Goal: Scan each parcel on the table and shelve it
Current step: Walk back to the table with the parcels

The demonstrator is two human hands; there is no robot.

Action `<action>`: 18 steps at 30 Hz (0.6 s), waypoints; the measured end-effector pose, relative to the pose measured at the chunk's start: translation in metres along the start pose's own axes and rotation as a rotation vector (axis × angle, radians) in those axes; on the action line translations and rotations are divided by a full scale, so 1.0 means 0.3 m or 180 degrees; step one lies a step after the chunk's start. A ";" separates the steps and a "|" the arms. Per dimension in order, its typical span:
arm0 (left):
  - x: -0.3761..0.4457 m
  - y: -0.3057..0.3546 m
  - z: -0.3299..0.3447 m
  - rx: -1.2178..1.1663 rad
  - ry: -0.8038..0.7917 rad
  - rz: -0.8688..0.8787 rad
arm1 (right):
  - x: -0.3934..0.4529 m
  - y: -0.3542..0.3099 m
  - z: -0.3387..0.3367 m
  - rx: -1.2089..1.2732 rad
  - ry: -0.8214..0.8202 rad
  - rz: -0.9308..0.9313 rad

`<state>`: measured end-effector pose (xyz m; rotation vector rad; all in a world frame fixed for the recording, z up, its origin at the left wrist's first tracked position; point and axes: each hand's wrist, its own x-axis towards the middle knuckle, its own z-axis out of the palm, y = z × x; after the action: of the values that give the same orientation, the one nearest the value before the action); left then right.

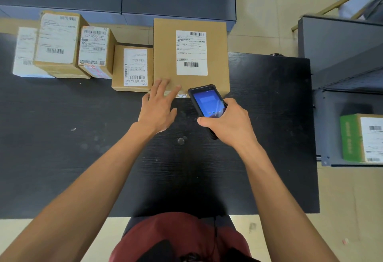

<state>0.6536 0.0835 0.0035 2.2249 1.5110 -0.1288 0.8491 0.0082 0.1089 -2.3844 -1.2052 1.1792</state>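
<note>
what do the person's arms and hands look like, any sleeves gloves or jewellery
Both forearms are bare up to the picture's edge, with no sleeve in view. The left hand and right hand wear no gloves, and no ring, watch or wristband shows on either.

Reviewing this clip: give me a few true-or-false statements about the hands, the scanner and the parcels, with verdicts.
1. The right hand grips the scanner. True.
2. The left hand holds a parcel in the air. False: its straight fingers rest on the near edge of the large brown parcel, which sits on the table.
3. The scanner's screen is dark. False: it glows blue.
4. A green-sided parcel sits on the shelf at right. True.
</note>
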 end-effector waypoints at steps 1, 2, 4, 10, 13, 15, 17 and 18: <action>0.000 -0.001 0.000 0.0000 -0.0003 0.0001 | 0.000 0.001 0.001 -0.0005 0.0003 0.0002; 0.000 -0.001 0.000 0.0000 -0.0003 0.0005 | 0.000 0.002 0.001 -0.0011 0.0004 0.0006; 0.001 -0.003 0.002 0.0013 0.0001 0.0020 | 0.001 0.007 0.003 -0.0021 0.0004 0.0015; -0.003 -0.011 0.015 0.0106 -0.0023 0.0055 | -0.002 0.079 0.032 -0.0045 0.0066 -0.0072; -0.012 -0.019 0.026 0.0145 -0.0027 0.0091 | -0.009 0.141 0.091 0.0052 0.0037 0.0010; -0.020 -0.023 0.036 0.0209 -0.0029 0.0129 | -0.012 0.186 0.154 0.0014 0.0097 0.0056; -0.022 -0.027 0.042 0.0258 -0.0014 0.0166 | -0.010 0.233 0.222 -0.0063 0.0171 0.0127; -0.022 -0.028 0.043 0.0269 -0.0009 0.0182 | -0.009 0.257 0.254 -0.0083 0.0201 0.0171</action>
<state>0.6455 0.0752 -0.0085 2.3309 1.4640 -0.1811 0.8361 -0.0544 0.0214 -2.4681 -1.1509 1.1015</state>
